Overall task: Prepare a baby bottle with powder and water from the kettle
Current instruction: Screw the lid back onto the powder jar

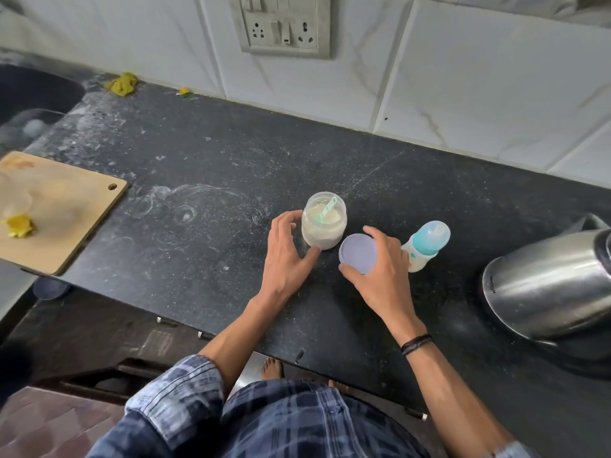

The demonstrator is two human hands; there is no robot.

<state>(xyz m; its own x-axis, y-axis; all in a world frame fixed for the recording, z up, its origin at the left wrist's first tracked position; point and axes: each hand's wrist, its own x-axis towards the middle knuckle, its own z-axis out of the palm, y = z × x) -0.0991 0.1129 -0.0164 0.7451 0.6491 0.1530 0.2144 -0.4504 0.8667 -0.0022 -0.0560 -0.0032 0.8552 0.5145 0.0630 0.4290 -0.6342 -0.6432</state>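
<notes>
Now, the jar (324,231) stood open on the counter (215,153), pale powder inside and a green scoop (327,211) leaning in it. The left hand (286,256) curled round the jar's left side, thumb against its base. Just right of the jar, the right hand (380,272) gripped the lid (357,256) by its rim between thumb and fingers, low over the counter. Further right of the jar stood the bottle (426,242), cap on, beside that hand. The kettle (545,282) sat well right of the jar, and the board (62,213) well to its left.
</notes>
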